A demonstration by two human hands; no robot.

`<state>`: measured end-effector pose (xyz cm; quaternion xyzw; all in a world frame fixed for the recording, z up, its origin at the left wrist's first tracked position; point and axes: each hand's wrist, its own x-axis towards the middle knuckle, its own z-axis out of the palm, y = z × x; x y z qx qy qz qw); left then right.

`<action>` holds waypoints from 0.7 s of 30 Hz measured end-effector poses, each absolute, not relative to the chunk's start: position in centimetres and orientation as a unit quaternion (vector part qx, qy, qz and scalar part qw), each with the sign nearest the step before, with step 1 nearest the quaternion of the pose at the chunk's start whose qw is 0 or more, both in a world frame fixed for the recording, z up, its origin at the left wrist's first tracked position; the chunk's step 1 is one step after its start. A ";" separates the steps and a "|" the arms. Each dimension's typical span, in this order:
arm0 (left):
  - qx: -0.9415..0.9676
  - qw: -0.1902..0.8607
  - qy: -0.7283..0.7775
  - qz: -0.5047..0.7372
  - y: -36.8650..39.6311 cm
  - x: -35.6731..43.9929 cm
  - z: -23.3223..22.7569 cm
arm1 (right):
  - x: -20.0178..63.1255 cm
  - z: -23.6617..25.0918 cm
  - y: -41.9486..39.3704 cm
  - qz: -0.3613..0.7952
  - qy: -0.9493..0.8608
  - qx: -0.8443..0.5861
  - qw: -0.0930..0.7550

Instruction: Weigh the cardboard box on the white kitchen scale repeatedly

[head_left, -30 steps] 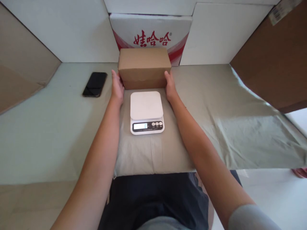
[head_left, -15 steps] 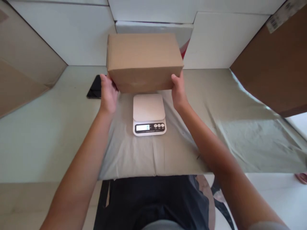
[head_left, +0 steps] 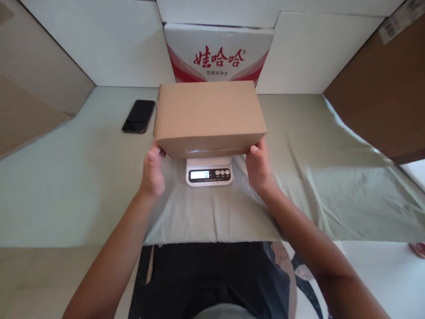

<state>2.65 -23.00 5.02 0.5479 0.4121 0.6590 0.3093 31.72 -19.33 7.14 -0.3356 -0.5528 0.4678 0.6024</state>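
A closed brown cardboard box point(head_left: 210, 110) is held between my two hands over a white digital kitchen scale point(head_left: 209, 178). My left hand point(head_left: 154, 170) grips the box's near left corner, and my right hand point(head_left: 259, 166) grips the near right corner, thumb on the front face. Some fingers of both hands are hidden under or behind the box. The box covers most of the weighing plate; whether it touches the plate I cannot tell. The scale's lit display point(head_left: 199, 174) reads 0, with round buttons beside it.
A black smartphone point(head_left: 139, 116) lies left of the box on the pale green cloth point(head_left: 116, 177). Behind stands a white carton with red lettering point(head_left: 219, 55), among white panels. Large brown cardboard pieces point(head_left: 381, 88) flank the table on both sides.
Both hands have brought the box nearer and down over the scale, covering most of its plate. The phone and the red-lettered carton behind are now more fully visible.
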 end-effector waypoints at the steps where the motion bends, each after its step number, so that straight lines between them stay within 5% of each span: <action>1: 0.549 0.304 0.415 0.658 -23.0 2.5 4.9 | 31.8 7.0 -19.4 0.469 -0.555 -0.332 0.601; 21: 0.543 0.347 0.423 0.637 -22.6 2.6 5.1 | 32.0 6.4 -18.3 0.467 -0.565 -0.330 0.595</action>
